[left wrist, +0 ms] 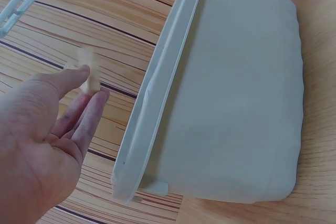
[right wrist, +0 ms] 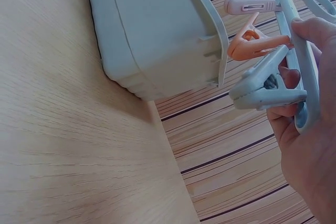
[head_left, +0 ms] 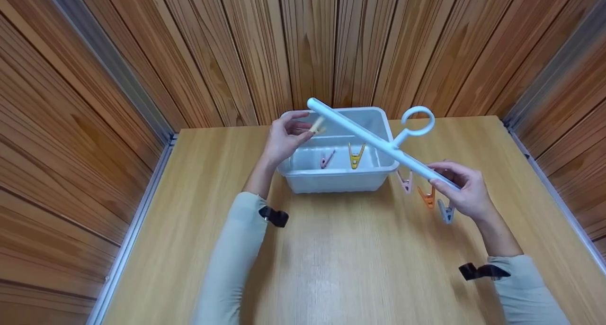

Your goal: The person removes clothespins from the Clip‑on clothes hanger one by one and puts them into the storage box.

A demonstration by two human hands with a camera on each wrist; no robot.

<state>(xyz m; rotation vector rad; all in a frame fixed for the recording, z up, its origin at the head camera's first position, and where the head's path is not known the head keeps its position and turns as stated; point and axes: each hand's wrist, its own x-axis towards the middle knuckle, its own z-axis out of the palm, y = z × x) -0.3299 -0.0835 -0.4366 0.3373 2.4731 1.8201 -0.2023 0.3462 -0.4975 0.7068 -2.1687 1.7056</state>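
Note:
My left hand (head_left: 286,138) pinches a pale yellow clothespin (left wrist: 90,77) between thumb and fingers, over the left rim of a whitish plastic box (head_left: 336,183). The pin is blurred in the left wrist view. My right hand (head_left: 466,190) grips the lower right end of a light blue hanger (head_left: 364,134), held tilted with its far end above the box. A ring-shaped hook rises from the hanger's middle. Near my right hand, a pink clothespin (right wrist: 252,6), an orange clothespin (right wrist: 252,43) and a grey-blue clothespin (right wrist: 268,85) hang from the bar.
Inside the box appear a yellow clothespin (head_left: 356,158) and another pink clothespin (head_left: 325,160). The box stands on a wooden table (head_left: 322,249), close to the wood-plank back wall (head_left: 307,45). Plank walls with metal edge rails flank the table.

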